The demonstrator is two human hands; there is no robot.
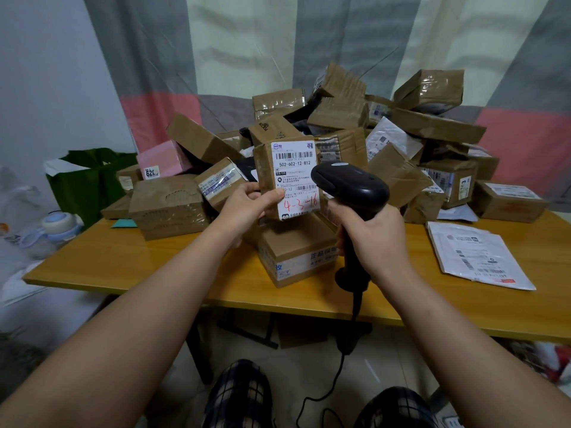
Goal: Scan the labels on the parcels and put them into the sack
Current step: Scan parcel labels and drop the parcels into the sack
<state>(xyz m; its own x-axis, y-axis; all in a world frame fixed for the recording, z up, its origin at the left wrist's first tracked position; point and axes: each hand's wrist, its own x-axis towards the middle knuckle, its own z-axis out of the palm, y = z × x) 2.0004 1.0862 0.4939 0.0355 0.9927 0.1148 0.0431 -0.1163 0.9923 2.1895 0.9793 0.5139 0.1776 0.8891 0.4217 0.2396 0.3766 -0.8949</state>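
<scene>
My left hand [247,206] grips a small brown cardboard parcel [285,177] upright above the table, its white label with barcodes and red handwriting facing me. My right hand [372,236] grips the handle of a black corded barcode scanner [350,188]. The scanner's head sits just right of the label, overlapping its right edge. Behind them a big heap of brown parcels [340,118] covers the back of the wooden table [185,273]. No sack can be told for certain; a green bag [89,180] stands at the table's left end.
A brown box [296,251] lies on the table right under the held parcel. White flat mailers [475,254] lie at the right. A pink box [163,160] sits at the left of the heap. A water bottle [52,230] stands left of the table. Curtains hang behind.
</scene>
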